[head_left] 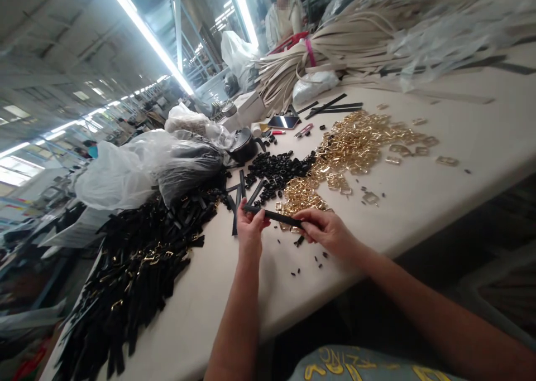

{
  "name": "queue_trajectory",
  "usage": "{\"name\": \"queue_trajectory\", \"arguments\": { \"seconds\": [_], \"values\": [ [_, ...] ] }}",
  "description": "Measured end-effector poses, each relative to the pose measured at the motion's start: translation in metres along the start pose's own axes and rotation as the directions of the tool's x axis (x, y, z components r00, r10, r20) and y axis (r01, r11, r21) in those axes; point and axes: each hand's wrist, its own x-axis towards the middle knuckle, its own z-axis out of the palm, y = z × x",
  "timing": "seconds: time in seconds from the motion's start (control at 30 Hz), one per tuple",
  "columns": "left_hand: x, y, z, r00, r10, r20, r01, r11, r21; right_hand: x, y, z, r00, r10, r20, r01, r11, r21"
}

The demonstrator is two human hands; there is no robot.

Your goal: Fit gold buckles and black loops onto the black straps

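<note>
A short black strap [273, 216] stretches between my two hands over the table. My left hand [250, 225] pinches its left end between thumb and fingers. At the other end, my right hand [320, 226] grips it with closed fingertips. Just beyond the strap lie a heap of gold-coloured metal buckles [302, 196] and a pile of small black loops [274, 169]. Several loose black strips [237, 199] rest by my left fingertips. Tiny dark bits [319, 261] are scattered on the tabletop near my right hand.
Black straps with gold buckles [146, 264] are heaped along the table's left side, with plastic bags [121, 172] behind. A phone [283, 122], red-handled snips [305, 130] and a bundle of beige strips [360, 32] lie farther back. A person [285, 18] is across the table [452, 202].
</note>
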Motion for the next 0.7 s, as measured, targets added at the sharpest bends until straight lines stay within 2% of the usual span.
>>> {"name": "queue_trajectory", "arguments": {
  "seconds": [0.13, 0.27, 0.33, 0.4, 0.5, 0.57, 0.63, 0.7],
  "values": [
    [0.007, 0.005, -0.013, 1.0, -0.028, -0.002, 0.028, 0.999, 0.023, 0.003, -0.002, -0.01, 0.981, 0.038, -0.192, -0.038, 0.999, 0.006],
    [0.005, 0.004, -0.016, 0.995, -0.095, 0.043, 0.091, 0.992, 0.087, 0.004, -0.002, -0.016, 0.968, 0.051, -0.244, -0.054, 0.998, -0.006],
    [0.003, 0.003, -0.016, 0.993, -0.101, 0.053, 0.095, 0.99, 0.103, 0.003, -0.002, -0.017, 0.969, 0.004, -0.248, -0.033, 0.993, -0.11],
    [0.001, 0.003, -0.015, 0.994, -0.095, 0.062, 0.088, 0.991, 0.105, 0.002, -0.004, -0.017, 0.956, -0.124, -0.266, 0.027, 0.94, -0.34],
    [-0.001, 0.003, -0.014, 0.995, -0.078, 0.066, 0.072, 0.993, 0.09, 0.001, -0.01, -0.015, 0.909, -0.374, -0.182, 0.143, 0.693, -0.706],
    [-0.002, 0.003, -0.013, 0.995, -0.078, 0.069, 0.074, 0.995, 0.066, 0.0, -0.017, -0.013, 0.899, -0.432, -0.073, 0.206, 0.564, -0.799],
    [-0.004, 0.003, -0.01, 0.992, -0.091, 0.09, 0.089, 0.996, 0.027, 0.0, -0.024, -0.01, 0.923, -0.385, 0.009, 0.237, 0.55, -0.801],
    [-0.007, 0.004, -0.007, 0.988, -0.095, 0.123, 0.097, 0.995, -0.007, 0.001, -0.031, -0.008, 0.96, -0.275, 0.049, 0.215, 0.612, -0.762]
  ]
}}
